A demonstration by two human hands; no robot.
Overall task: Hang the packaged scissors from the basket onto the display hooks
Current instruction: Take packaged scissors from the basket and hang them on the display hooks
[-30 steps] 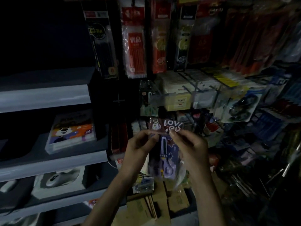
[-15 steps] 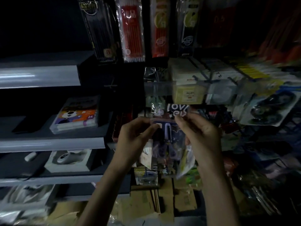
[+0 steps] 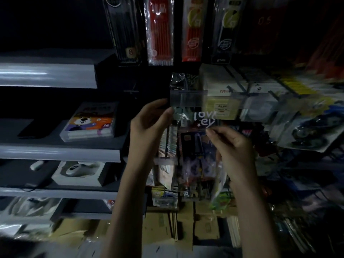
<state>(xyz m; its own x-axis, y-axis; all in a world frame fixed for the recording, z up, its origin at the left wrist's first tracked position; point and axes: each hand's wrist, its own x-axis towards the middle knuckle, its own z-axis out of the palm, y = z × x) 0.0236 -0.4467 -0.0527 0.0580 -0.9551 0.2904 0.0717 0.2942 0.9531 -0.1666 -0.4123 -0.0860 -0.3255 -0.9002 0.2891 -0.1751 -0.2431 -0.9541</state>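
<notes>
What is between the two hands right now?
The packaged scissors, top edge pinched by the left hand and right hand, in the head view.

White letters on the header of the scissors pack [image 3: 197, 153], dead centre, read "love" over "ey". At eleven o'clock, a black pencil pack [image 3: 128, 34] carries an "8". At one o'clock, a dark red pack [image 3: 264, 30] shows a faint "0.5". At nine o'clock, the cartoon-dog box [image 3: 89, 123] says "24".
</notes>
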